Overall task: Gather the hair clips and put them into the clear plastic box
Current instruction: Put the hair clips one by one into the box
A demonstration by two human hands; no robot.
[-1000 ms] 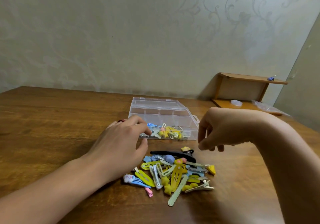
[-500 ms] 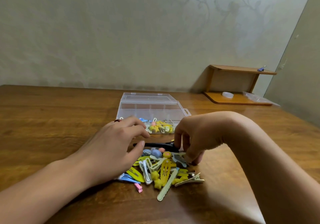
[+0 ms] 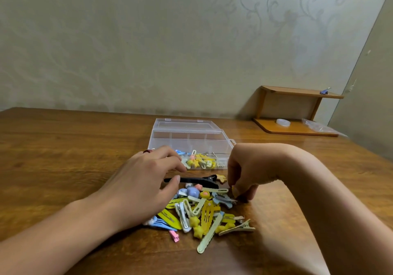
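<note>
View from a head cam, looking down at a brown wooden table [image 3: 63,158] set against a pale wall w/ faint swirl pattern.

Center of table: a clear plastic box [image 3: 191,138], lid open and lying flat behind it. Its front compartments held a few clips, mostly yellow, some blue and pink; the back compartments looked bare.

Just in front of the box lay a loose pile of hair clips [image 3: 202,209]: yellow, pale green, blue, pink and silver, overlapping each other. A long black clip [image 3: 191,180] lay across the far edge of the pile, between pile and box. A pale green clip w/ a wavy edge [image 3: 209,235] stuck out toward the viewer, and a small pink clip [image 3: 174,236] sat at the near left edge.

Left hand [image 3: 138,189] rested palm down over the left side of the pile, fingers relaxed and spread toward the box, thumb tip by the black clip; it gripped nothing visible. A dark red ring showed on one finger.

Right hand [image 3: 244,175] came in from the right, wrist bent, fingers curled downward at the pile's right edge, pinching a small yellow piece [image 3: 234,189]; too small to tell which kind of clip.

Far right corner: a small wooden shelf [image 3: 297,109] w/ a small blue item on top.
</note>
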